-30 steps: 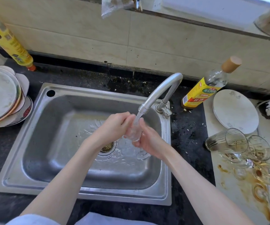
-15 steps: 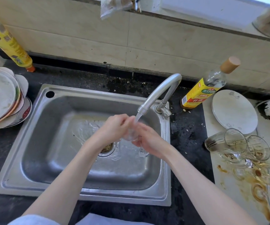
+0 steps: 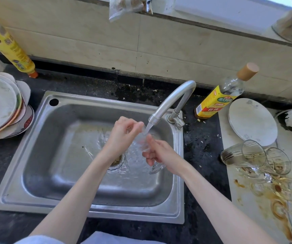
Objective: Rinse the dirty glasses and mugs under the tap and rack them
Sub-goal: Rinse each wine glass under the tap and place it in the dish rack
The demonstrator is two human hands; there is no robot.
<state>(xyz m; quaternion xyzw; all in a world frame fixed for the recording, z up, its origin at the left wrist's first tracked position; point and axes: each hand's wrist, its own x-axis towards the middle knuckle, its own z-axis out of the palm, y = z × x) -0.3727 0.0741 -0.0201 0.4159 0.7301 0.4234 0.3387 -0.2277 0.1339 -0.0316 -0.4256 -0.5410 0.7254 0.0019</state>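
Observation:
A clear glass (image 3: 142, 140) is tilted under the running tap (image 3: 169, 101) over the steel sink (image 3: 36, 155). My left hand (image 3: 124, 132) pinches its upper rim. My right hand (image 3: 161, 153) grips its lower part, with the glass base showing below the fingers. Water streams from the spout onto the glass and spreads over the sink floor. Several dirty glasses (image 3: 257, 157) lie tumbled on a stained white board (image 3: 247, 205) at the right.
A stack of plates (image 3: 2, 104) sits left of the sink. A yellow-labelled bottle (image 3: 220, 95) and a white plate (image 3: 252, 120) stand right of the tap. A yellow bottle (image 3: 9, 44) leans at the back left. Black counter surrounds the sink.
My hands have shifted on the glass under the stream; the left hand now pinches the rim higher up, and the glass has turned and tilted.

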